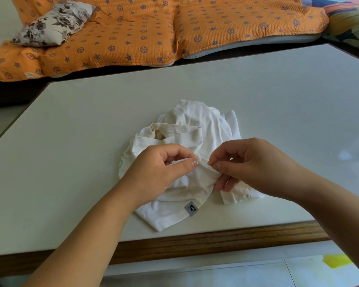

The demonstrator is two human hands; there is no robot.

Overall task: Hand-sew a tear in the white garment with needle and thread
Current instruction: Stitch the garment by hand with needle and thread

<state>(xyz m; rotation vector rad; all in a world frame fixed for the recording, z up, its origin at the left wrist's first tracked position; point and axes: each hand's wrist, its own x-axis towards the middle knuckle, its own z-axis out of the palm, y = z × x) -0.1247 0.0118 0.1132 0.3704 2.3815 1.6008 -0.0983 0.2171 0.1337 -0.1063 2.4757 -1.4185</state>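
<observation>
The pale table (257,96) bears the crumpled white garment (195,125) near its front edge. My left hand (153,168) and right hand (251,162), 2 curled pinches, hold one raised fold. A thin thread (110,160) lies loose just left.

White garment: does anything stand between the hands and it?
Nothing visible does. The left hand and right hand both pinch a raised fold of the white garment, which lies bunched on the table.
</observation>
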